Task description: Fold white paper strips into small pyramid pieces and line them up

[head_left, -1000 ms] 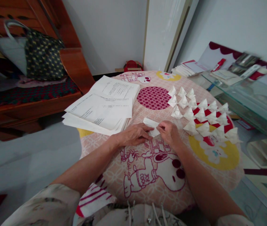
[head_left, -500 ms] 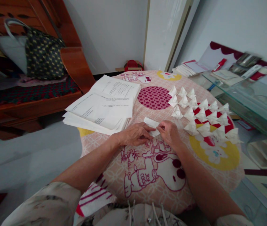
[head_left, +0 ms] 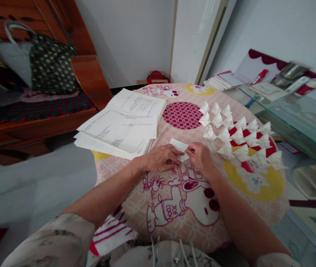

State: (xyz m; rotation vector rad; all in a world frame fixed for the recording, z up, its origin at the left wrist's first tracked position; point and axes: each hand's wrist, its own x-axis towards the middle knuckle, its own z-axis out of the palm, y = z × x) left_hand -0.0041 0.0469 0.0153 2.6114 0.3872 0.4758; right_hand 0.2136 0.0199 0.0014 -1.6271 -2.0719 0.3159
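A small folded piece of white paper (head_left: pixel 178 144) lies on the cloth-covered round table, partly hidden beneath my fingers. My left hand (head_left: pixel 163 157) is closed on its near left part, fingers bent and holding it against the cloth. From the right, my right hand (head_left: pixel 199 155) pinches the paper's edge between thumb and forefinger. The fingertips of both hands almost meet. Right of my hands, several folded white paper pieces (head_left: pixel 238 136) with pointed tips stand in rows. Left of my hands lies a stack of printed sheets (head_left: pixel 119 126), spread open.
The patterned tablecloth (head_left: pixel 135 204) bears a cartoon dog near my body. A glass shelf (head_left: pixel 280 115) with items on it borders the table at right. Beyond the floor at left is a wooden bench (head_left: pixel 88 78) holding a dark patterned bag (head_left: pixel 52 63).
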